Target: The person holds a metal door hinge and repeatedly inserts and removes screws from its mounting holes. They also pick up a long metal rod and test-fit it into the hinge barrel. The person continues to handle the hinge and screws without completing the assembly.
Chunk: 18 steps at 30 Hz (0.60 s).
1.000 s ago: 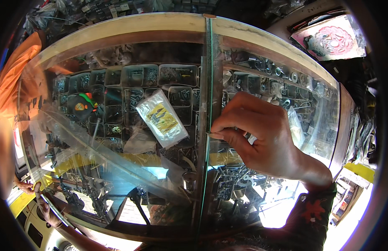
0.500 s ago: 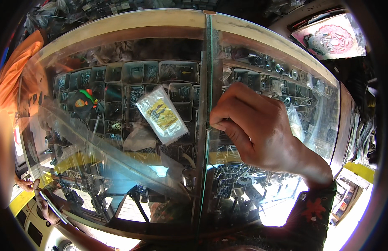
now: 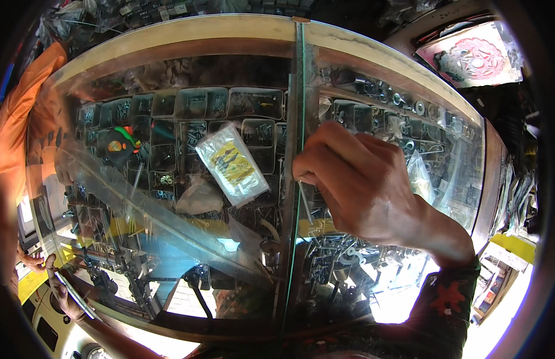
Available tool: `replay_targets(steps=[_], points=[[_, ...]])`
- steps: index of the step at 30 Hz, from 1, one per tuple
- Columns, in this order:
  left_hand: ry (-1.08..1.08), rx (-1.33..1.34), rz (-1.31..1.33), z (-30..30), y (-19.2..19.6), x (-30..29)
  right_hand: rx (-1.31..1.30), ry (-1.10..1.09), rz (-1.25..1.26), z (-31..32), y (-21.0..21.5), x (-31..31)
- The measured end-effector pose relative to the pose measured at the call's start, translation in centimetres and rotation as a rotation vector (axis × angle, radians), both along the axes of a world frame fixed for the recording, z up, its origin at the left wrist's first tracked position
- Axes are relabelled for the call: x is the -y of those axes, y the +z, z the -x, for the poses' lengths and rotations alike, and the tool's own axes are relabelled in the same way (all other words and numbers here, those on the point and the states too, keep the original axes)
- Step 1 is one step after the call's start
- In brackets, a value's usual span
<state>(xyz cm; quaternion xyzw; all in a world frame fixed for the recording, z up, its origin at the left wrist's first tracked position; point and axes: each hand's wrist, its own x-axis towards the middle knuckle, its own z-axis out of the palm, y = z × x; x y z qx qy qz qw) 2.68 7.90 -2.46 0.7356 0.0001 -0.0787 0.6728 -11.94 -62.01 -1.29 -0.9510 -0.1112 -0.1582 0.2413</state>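
My right hand (image 3: 367, 185) rests on the glass counter top (image 3: 170, 239), just right of the seam between two panes. Its fingertips pinch a long threaded screw (image 3: 305, 203) that points down along the glass. My left hand (image 3: 55, 281) is at the lower left rim, small and distorted, with its fingers against a thin flat strip (image 3: 71, 299); its grip is unclear. Under the glass a clear plastic bag with a yellow card (image 3: 232, 164) lies on bins of small hardware (image 3: 199, 105).
A person in an orange top (image 3: 17, 119) stands at the left, with fingers (image 3: 27, 260) near the counter's edge. The counter's wooden frame (image 3: 187, 36) curves across the back. Trays of washers and bolts (image 3: 391, 99) fill the right pane. A red patterned picture (image 3: 472, 57) is at the top right.
My right hand has shifted slightly up and toward the seam, and the screw now hangs downward from its fingertips. The left hand has barely moved.
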Motion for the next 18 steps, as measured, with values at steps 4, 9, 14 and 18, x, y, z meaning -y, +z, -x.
replay_targets(steps=[4, 9, 14, 18], points=[[-0.019, 0.0, -0.015, -0.1, 0.0, 0.5, -0.014, -0.042, 0.017, -1.3, 0.4, 1.5], [0.003, 0.022, -0.012, -0.1, 0.0, 0.4, -0.129, 0.067, -0.089, -0.7, 0.9, 2.4], [0.022, 0.009, 0.007, 0.1, -0.5, -0.6, -0.157, 0.174, -0.003, 1.3, 0.9, 2.2], [0.04, -0.002, 0.017, 0.0, -1.0, -1.8, -0.129, 0.031, -0.035, 0.5, 0.4, 2.7]])
